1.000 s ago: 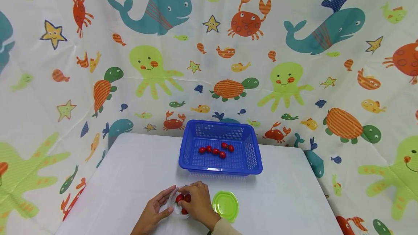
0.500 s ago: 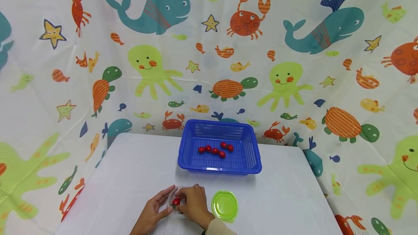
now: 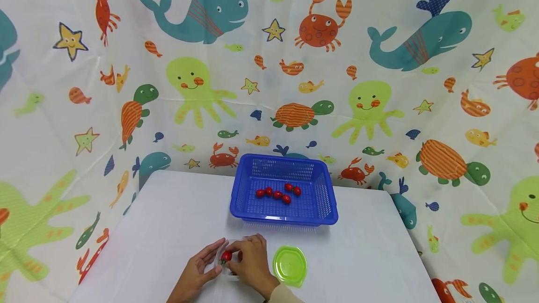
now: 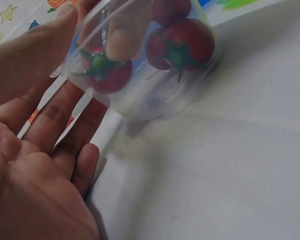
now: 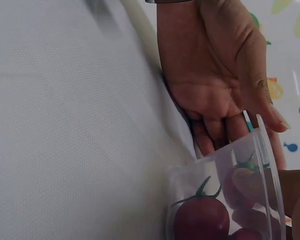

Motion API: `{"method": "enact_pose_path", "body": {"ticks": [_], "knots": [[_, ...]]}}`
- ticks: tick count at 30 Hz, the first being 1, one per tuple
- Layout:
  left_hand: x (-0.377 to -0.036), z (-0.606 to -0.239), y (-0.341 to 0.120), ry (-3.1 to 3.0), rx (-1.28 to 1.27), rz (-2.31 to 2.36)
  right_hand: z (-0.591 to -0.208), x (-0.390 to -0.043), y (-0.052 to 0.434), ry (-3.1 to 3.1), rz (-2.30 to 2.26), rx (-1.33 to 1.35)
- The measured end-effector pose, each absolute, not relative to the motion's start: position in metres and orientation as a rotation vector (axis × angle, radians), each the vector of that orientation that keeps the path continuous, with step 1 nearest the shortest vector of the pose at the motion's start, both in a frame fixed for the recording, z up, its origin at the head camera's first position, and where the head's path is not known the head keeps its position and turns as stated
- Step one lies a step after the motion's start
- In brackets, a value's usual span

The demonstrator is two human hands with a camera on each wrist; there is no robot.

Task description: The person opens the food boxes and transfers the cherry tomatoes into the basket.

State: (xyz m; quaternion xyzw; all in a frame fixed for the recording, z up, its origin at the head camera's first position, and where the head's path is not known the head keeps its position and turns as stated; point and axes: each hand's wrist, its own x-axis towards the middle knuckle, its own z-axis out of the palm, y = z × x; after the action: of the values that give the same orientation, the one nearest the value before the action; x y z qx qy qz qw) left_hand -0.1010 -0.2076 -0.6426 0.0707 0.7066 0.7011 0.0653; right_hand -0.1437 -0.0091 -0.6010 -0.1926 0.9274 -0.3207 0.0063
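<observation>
A clear plastic tub with cherry tomatoes in it stands on the white table near the front. My left hand holds the tub from its left side, thumb near the rim and fingers spread behind the wall. My right hand reaches in from the right, its thumb and forefinger about a red cherry tomato with a green stem, at the tub's left side. Other cherry tomatoes show through the wall in the left wrist view; from the head, my right hand mostly hides them.
A blue mesh basket stands farther back, with several red tomatoes on its floor. Right of the tub lies a green lid. A curtain printed with sea animals hangs behind and beside the table.
My right thumb and forefinger have moved slightly left inside the tub, and a tomato now shows between them at the left side. My left hand stays at the tub.
</observation>
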Motion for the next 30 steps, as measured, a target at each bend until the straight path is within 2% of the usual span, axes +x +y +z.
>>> {"method": "enact_pose_path", "body": {"ticks": [21, 30], "knots": [[-0.105, -0.638, -0.202, 2.178, 0.013, 2.029, -0.578, -0.149, 0.019, 2.743, -1.461, -0.477], [-0.104, -0.637, -0.2, 2.19, -0.025, 2.012, -0.567, -0.155, 0.029, 2.797, -1.516, -0.552]]}}
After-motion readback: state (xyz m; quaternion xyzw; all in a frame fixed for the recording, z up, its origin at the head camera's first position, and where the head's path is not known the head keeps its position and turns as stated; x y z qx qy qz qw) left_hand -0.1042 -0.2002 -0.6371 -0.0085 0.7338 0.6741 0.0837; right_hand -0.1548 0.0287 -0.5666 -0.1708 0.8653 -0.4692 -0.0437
